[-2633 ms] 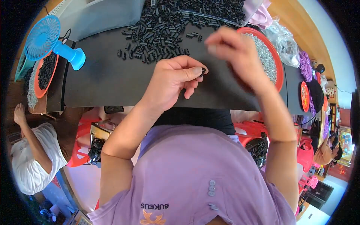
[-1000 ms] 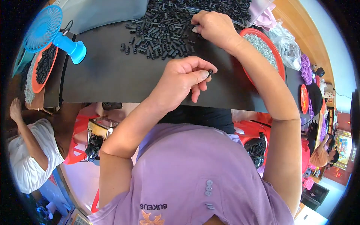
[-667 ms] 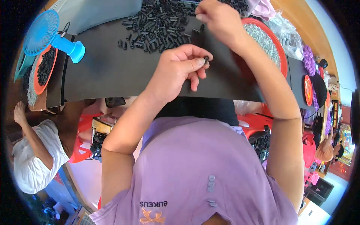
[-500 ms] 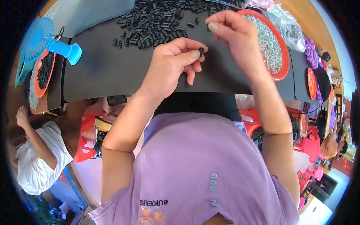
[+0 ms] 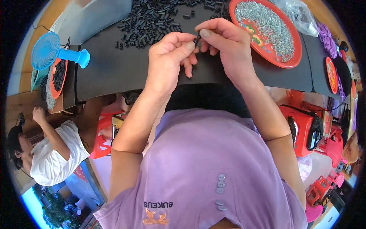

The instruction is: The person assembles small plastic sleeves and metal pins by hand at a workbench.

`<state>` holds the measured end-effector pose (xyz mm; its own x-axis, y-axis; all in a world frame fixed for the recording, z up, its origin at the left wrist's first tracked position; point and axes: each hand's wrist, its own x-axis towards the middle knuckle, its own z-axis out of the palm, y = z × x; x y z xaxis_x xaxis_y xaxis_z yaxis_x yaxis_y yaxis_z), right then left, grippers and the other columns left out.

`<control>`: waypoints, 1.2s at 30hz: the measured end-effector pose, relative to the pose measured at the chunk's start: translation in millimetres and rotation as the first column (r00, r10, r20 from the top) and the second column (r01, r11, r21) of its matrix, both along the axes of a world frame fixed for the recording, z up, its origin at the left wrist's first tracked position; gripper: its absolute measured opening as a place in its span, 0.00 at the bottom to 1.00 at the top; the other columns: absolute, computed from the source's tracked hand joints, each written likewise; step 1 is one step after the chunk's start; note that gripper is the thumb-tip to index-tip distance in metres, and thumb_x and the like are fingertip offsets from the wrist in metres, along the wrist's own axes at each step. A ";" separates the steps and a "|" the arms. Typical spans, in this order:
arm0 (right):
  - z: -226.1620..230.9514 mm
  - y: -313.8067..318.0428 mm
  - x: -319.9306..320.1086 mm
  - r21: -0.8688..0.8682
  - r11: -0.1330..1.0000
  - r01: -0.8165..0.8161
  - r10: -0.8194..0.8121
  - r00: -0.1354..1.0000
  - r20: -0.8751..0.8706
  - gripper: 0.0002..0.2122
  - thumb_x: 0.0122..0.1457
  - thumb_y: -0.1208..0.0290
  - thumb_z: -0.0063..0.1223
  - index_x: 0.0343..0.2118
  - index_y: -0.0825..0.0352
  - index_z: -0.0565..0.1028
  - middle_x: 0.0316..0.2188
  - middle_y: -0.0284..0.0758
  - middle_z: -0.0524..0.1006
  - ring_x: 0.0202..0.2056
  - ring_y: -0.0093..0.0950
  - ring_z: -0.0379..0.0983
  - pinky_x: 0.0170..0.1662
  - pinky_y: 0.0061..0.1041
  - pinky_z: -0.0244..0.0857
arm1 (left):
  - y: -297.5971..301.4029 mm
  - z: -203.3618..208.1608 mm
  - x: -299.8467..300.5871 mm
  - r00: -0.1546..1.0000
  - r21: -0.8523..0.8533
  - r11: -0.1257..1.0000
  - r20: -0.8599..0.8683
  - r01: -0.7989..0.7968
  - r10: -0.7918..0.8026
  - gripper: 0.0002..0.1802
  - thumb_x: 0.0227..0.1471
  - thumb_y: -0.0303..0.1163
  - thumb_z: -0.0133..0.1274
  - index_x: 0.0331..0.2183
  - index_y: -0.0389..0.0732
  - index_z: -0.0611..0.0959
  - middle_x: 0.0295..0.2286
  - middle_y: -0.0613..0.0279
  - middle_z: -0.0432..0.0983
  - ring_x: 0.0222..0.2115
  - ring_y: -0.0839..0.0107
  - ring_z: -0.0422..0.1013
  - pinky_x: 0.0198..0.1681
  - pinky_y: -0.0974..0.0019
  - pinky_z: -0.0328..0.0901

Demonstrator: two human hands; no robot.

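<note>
Above the dark tabletop my two hands meet fingertip to fingertip. My left hand (image 5: 164, 59) is closed, pinching a small black plastic part (image 5: 196, 41) between thumb and forefinger, its other fingers curled below. My right hand (image 5: 231, 45) is closed too, with thumb and forefinger at the top of that part; whether a separate tiny piece is in this pinch is hidden. Beyond my left hand spreads a pile of similar short black plastic parts (image 5: 146, 28). To the right of my right hand lies a red plate (image 5: 296, 57) with many small silvery metal pieces (image 5: 263, 23).
A blue fan-shaped stand (image 5: 74, 58) is at the table's left, near an orange-rimmed dish (image 5: 65, 80) of black pieces. A grey bin (image 5: 97, 19) stands far left. Clear plastic bags (image 5: 301, 17) and a purple bundle (image 5: 326, 40) lie right. Another person (image 5: 57, 156) sits at left.
My right hand has come left and down to meet the part in my left hand. My left hand has shifted slightly left and up. The view has also shifted.
</note>
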<state>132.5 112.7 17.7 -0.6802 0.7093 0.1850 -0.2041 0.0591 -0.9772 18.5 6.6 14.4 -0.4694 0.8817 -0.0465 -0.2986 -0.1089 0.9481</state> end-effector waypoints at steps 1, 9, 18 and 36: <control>-2.7 -0.3 -0.9 -0.021 1.000 0.003 -0.003 1.000 -0.027 0.06 0.58 0.75 0.51 0.35 0.68 0.77 0.22 0.27 0.74 0.24 0.14 0.68 0.26 0.13 0.58 | 0.0 0.1 1.0 1.000 -0.004 1.000 -0.005 -0.006 0.006 0.10 0.55 0.25 0.51 0.38 0.29 0.77 0.28 0.58 0.75 0.21 0.76 0.69 0.16 0.76 0.62; -2.1 0.3 -3.5 -0.029 1.000 0.002 -0.004 0.999 -0.050 0.04 0.57 0.76 0.53 0.34 0.68 0.77 0.21 0.26 0.74 0.22 0.13 0.66 0.24 0.14 0.58 | 2.1 -3.6 0.3 0.998 -0.004 1.000 -0.056 -0.017 0.016 0.11 0.56 0.26 0.50 0.40 0.30 0.76 0.28 0.57 0.76 0.21 0.75 0.70 0.16 0.74 0.63; -6.8 -2.6 -6.1 0.150 0.985 0.082 -0.081 0.997 -0.013 0.05 0.56 0.76 0.54 0.33 0.71 0.76 0.21 0.30 0.75 0.23 0.15 0.69 0.26 0.17 0.64 | -0.6 -4.9 1.2 0.995 0.022 0.999 -0.090 -0.034 0.036 0.09 0.54 0.24 0.53 0.38 0.31 0.77 0.28 0.59 0.76 0.21 0.75 0.71 0.17 0.74 0.63; -12.9 -8.1 -4.8 0.757 0.622 0.199 -0.272 0.962 -0.029 0.05 0.51 0.76 0.54 0.32 0.66 0.74 0.29 0.38 0.75 0.28 0.38 0.75 0.29 0.33 0.69 | -0.4 -5.2 5.5 0.989 0.024 0.992 -0.078 -0.124 0.126 0.05 0.52 0.20 0.54 0.33 0.29 0.79 0.21 0.61 0.74 0.16 0.78 0.67 0.15 0.76 0.61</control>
<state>127.7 104.6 4.9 -0.5482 0.4901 0.6777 -0.0012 0.8099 -0.5866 24.0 6.2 9.2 -0.5774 0.8164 0.0112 -0.2056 -0.1587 0.9657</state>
